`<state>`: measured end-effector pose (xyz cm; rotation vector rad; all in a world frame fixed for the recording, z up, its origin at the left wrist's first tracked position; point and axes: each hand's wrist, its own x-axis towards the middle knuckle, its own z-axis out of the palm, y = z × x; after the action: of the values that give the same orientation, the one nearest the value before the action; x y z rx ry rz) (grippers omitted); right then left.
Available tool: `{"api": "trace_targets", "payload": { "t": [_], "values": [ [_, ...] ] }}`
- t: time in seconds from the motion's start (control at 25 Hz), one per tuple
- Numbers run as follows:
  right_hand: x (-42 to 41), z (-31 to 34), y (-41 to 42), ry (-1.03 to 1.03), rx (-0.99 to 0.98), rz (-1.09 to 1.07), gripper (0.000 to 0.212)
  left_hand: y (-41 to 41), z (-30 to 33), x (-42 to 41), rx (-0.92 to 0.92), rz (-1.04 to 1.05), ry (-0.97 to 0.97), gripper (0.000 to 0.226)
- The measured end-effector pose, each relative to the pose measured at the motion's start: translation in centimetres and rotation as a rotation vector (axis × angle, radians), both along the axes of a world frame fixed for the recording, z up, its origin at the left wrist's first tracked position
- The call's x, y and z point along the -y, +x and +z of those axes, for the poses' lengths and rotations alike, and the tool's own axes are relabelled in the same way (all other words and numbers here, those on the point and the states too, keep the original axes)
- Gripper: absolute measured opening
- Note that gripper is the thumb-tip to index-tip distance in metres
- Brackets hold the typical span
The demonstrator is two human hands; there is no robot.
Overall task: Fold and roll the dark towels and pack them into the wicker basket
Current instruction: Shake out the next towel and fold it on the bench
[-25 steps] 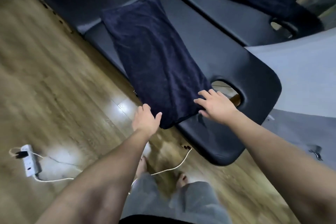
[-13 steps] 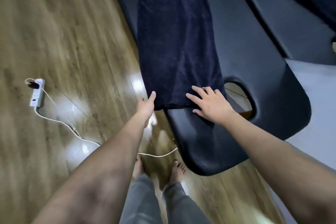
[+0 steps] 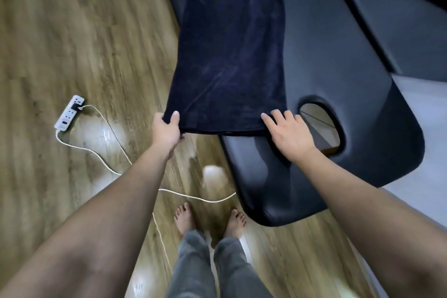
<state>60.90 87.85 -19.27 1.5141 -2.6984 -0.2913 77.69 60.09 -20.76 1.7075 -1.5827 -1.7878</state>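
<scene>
Two hands, left hand (image 3: 167,128) and right hand (image 3: 290,132), pinching dark towel (image 3: 229,55) corners

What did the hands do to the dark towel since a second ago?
The left hand, which only touched the near left corner before, now pinches it, thumb on top. The right hand has slid to the near right corner, its fingers curling over the edge. The dark towel still lies lengthwise on the black massage table; the power strip stays on the floor.
</scene>
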Motion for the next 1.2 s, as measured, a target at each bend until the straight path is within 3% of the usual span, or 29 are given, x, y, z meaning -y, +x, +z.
{"api": "trace_targets", "payload": {
  "t": [0.24,0.44,0.52,0.6,0.68,0.76,0.84,0.96,1.08,1.2],
  "values": [
    [0.5,0.5,1.0,0.046,0.084,0.039,0.071,1.0,-0.7,-0.7,0.066,-0.09,-0.023,0.015],
    [2.0,0.1,1.2,0.014,0.031,0.013,0.041,1.2,0.7,-1.1,0.201,-0.273,-0.364,0.023],
    [2.1,0.1,0.8,-0.015,-0.007,-0.004,0.03,1.4,0.9,-1.2,0.212,-0.521,-0.713,0.05],
    [2.2,0.1,0.7,-0.033,-0.031,-0.004,0.022,1.3,0.6,-1.6,0.192,-0.932,-1.077,0.078],
    [2.3,0.0,0.9,-0.065,-0.017,0.011,0.014,0.0,0.2,-3.5,0.134,-1.152,-1.165,0.092],
    [2.3,0.0,0.9,-0.106,0.017,0.027,0.015,-2.2,0.1,-5.9,0.139,-1.226,-1.144,0.097],
    [2.2,0.3,0.6,-0.142,0.053,0.035,0.02,-4.0,-0.1,-8.0,0.192,-1.26,-1.205,0.085],
    [1.8,0.6,-0.2,-0.167,0.109,0.022,0.022,-4.7,-0.2,-7.7,0.279,-1.145,-1.351,0.047],
    [1.1,1.0,-0.9,-0.182,0.175,0.008,0.029,-3.9,0.2,-5.0,0.461,-1.107,-1.345,0.044],
    [-0.1,1.5,-1.5,-0.183,0.196,0.002,0.027,-3.4,0.7,-2.0,0.45,-1.046,-1.289,0.039]
  ]
}}
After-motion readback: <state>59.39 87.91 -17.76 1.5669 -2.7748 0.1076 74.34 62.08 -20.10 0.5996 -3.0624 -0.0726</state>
